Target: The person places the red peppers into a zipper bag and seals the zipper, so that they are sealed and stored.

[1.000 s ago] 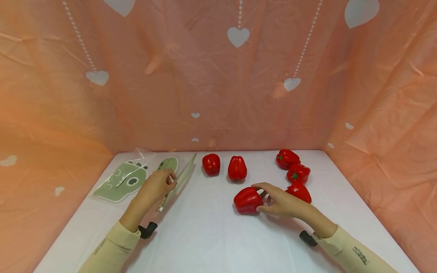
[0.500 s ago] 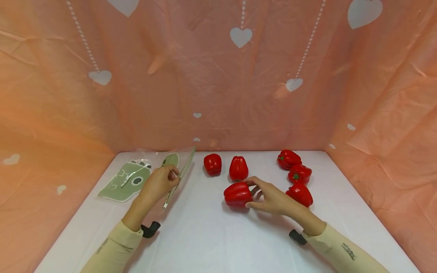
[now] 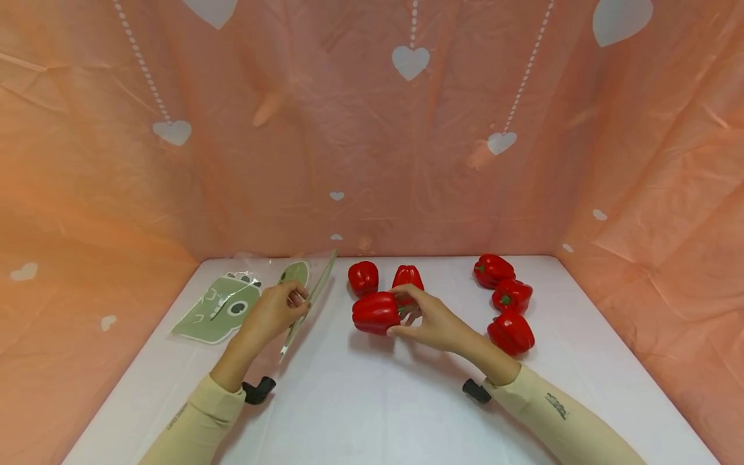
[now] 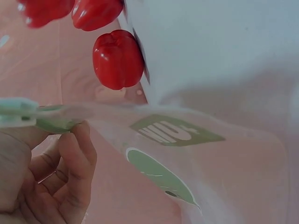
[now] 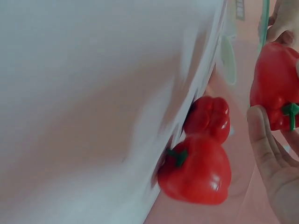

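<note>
Right hand (gripping a pepper) now further left, nearer the bag

The head view shows six red bell peppers, one clear plastic bag with green cartoon prints, one left hand, one right hand, two cream sleeves, two black wrist pieces, one white table, eleven pale hearts and three dotted strings.

Red pepper in the right of two hands, two more peppers lower left
</note>
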Demonstrator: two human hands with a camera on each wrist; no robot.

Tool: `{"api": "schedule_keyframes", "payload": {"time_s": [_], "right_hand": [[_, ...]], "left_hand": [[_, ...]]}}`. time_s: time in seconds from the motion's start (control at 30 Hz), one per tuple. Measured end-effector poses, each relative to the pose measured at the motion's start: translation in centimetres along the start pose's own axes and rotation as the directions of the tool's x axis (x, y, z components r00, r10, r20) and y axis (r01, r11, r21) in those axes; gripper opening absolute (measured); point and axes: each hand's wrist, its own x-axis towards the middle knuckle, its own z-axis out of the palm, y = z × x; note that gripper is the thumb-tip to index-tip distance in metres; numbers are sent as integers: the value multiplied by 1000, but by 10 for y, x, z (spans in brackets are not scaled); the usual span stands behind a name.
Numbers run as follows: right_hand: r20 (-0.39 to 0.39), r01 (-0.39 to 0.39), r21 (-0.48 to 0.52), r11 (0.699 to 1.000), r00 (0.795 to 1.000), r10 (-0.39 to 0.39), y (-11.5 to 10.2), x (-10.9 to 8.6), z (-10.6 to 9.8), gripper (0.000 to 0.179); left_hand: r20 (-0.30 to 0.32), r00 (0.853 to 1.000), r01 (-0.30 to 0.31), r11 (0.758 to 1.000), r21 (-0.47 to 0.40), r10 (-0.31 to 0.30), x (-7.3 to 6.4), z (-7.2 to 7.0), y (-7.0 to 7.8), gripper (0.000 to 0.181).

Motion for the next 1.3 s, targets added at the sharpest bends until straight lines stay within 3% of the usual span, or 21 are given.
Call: {"api": "schedule_keyframes", "payload": {"time_s": [0.27, 0.8, 1.17, 1.3], "right_hand": [[-58, 26, 71, 997, 998, -22, -10, 22, 17, 69], [-141, -62, 129, 990, 987, 80, -20, 59, 44, 68], [-151, -82, 137, 987, 983, 102, -24, 69, 59, 66], [-146, -74, 120, 990, 985, 92, -25, 69, 60, 66]], "left_hand": [[10, 1000, 4, 1000, -26, -3, 0, 2, -3, 13], [-1, 1000, 20, 1000, 1, -20, 0, 4, 1, 13], [-7, 1000, 2, 1000, 3, -1, 0, 3, 3, 10], [-7, 1000, 22, 1000, -22, -22, -2, 1, 2, 10]]}}
